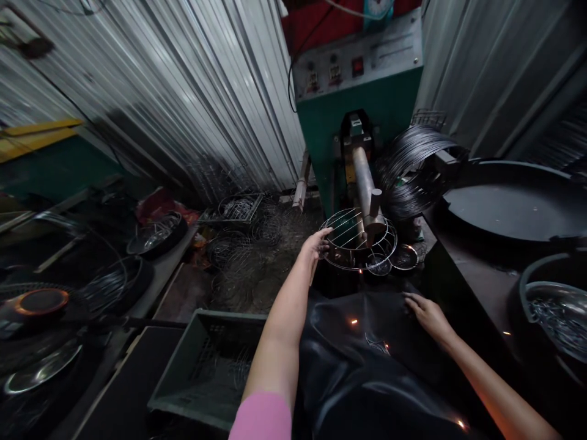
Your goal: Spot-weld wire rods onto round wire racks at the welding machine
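Evidently the burns come first among the risks: glowing sparks [354, 321] scatter over the black apron [334, 327], and both forearms are bare below the pink sleeve [263, 418], so a stray one could land on skin and cause a flinch. The round wire rack [351, 232] sits below the end of the thick metal cylinder [364, 177] that juts from the green machine [367, 101]; whether the two touch cannot be told. The left hand [316, 245] pinches the rack's rim at its left edge, thumb and fingers closed on the wire, while the right hand [428, 316] is loosely extended near the apron with nothing visible in it. With one side alone held, the rack could tilt or swivel if the pinch slipped, leaving its wires out of line. Those fingers are also near the cylinder's end, where a careless shift inward could mean a trapped or scorched fingertip. Beneath and beside the rack, small wire rings [405, 257] crowd the spot, and a dipping rim might snag on them.
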Tool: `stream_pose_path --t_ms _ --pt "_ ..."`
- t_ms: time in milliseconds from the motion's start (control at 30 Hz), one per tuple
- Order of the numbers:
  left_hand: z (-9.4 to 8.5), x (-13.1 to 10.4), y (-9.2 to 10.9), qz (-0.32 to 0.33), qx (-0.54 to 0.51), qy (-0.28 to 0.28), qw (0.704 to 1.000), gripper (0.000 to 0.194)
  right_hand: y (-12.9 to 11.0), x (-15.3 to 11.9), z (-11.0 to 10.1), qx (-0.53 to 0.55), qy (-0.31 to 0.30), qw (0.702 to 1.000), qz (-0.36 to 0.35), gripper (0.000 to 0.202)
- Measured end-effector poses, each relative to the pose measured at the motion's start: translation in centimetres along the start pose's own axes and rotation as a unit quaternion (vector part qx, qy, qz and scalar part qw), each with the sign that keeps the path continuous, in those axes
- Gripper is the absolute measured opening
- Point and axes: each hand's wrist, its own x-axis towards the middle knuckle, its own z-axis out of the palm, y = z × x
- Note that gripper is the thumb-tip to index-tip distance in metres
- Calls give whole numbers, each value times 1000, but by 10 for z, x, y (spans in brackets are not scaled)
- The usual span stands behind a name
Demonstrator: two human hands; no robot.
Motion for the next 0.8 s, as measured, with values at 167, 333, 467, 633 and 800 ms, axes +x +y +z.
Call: stream_pose_path --t_ms 167,333,467,633,800 --pt "3 4 -6 40 -58 -11 997 37 -52 5 12 144 -59 988 -11 41" --pt "0 -11 -24 98 -128 31 986 37 -102 34 51 177 -99 978 -50 34" --pt "3 -22 -28 145 -137 44 979 34 -98 44 64 133 -114 984 -16 26" --pt "12 -29 -27 171 -140 68 973 44 -100 44 57 140 -99 985 -32 30" --pt "15 -26 -29 159 -135 79 975 43 -101 43 54 130 -87 986 -56 33"
